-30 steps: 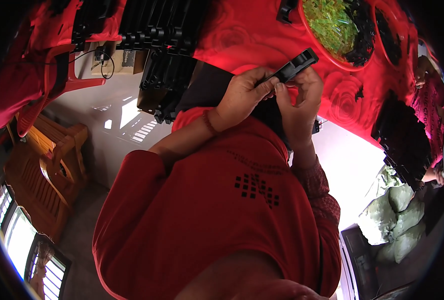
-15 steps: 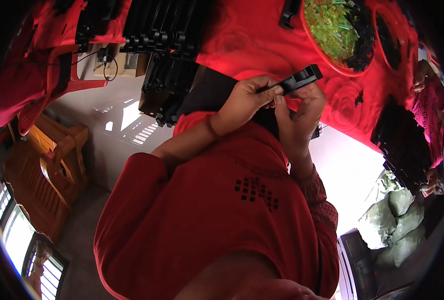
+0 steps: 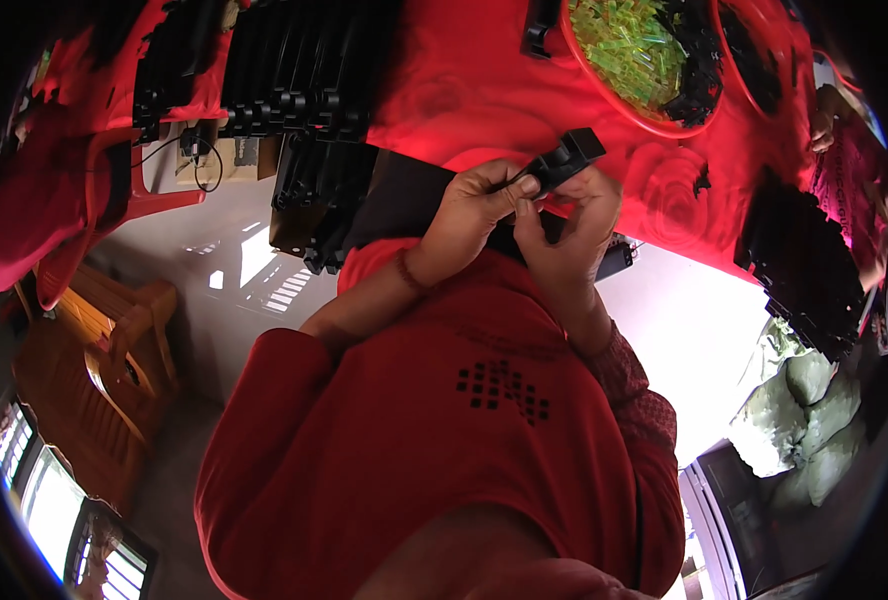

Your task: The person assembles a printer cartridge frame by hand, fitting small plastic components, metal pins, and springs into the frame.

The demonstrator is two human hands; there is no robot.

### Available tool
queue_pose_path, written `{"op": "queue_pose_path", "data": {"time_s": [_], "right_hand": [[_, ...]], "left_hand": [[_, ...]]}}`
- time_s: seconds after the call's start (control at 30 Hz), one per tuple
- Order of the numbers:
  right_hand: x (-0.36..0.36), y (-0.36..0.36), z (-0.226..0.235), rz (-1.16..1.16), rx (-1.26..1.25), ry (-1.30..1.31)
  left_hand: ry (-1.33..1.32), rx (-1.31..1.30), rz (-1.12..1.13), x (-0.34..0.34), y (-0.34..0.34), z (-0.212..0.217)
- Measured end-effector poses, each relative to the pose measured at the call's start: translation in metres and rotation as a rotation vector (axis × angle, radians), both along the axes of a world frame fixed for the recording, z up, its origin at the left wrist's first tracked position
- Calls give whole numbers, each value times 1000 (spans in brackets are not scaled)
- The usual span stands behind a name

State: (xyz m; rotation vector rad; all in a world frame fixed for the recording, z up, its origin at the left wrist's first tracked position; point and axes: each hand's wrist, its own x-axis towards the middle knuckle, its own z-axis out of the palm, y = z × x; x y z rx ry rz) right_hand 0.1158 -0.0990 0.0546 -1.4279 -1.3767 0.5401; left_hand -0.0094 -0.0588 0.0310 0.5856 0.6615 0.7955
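Two bare hands of mine meet in front of my red shirt, with one black plastic fitting between them. It sits tilted, its blocky end pointing up and to the right over the near edge of the red-covered counter, its narrow end down in my grip. My left hand pinches that narrow end between thumb and fingers. My right hand lies against the fitting from the other side, fingers bent behind it and thumb reaching close below my left thumb; those fingertips are hidden, so I cannot tell whether they pinch it too.

Past the fitting, a red basin stands on the counter, holding yellow-green translucent pieces beside black pieces. A second red basin stands just to its right. A small black part lies near the first basin's left side. To my left, long black parts lie side by side in a thick row at the counter's edge. Off to my right I see a dark heap, a co-worker's hand and pale, bulging sacks.
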Motion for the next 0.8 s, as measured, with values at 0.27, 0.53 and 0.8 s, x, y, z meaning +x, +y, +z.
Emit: {"op": "queue_pose_path", "data": {"time_s": [0.27,0.53,0.8], "right_hand": [[7,14,11,-120,-210,209],[30,20,17,5,-284,601],[64,19,28,-27,-293,122]], "left_hand": [[35,25,-188,-1,25,8],[83,92,-490,-23,49,19],[163,205,-683,-30,73,27]]}}
